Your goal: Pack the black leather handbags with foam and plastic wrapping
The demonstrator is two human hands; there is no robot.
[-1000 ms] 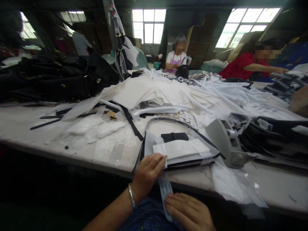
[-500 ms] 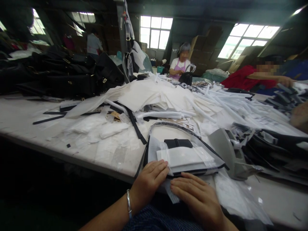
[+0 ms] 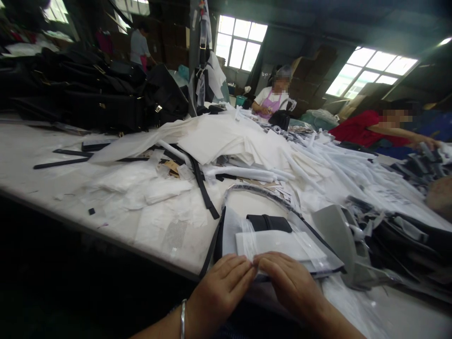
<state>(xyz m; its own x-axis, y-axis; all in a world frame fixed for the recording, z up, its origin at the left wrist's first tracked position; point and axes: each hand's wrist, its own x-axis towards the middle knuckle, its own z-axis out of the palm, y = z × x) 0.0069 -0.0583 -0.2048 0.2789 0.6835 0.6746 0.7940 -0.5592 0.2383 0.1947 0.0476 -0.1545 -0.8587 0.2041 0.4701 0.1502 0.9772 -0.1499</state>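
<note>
A handbag lies in front of me, wrapped in translucent white sheeting, with dark edges, a black front strap and a film-wrapped handle. A folded white packet lies on its front, with a clear plastic strip running over the packet's left end. My left hand rests on the bag's lower front edge, fingers together and laid flat by the strip. My right hand has its fingers bent, fingertips closed on the strip's lower end beside my left fingertips. Both thumbs are largely hidden.
A grey tape dispenser stands right of the bag, before dark bags. White sheets and foam rolls are heaped behind. Black bags pile up at the left. Co-workers sit across the table.
My right hand has moved up and left onto the bag's lower edge, meeting my left fingertips. The strip end that hung below the edge no longer shows. The view has shifted slightly.
</note>
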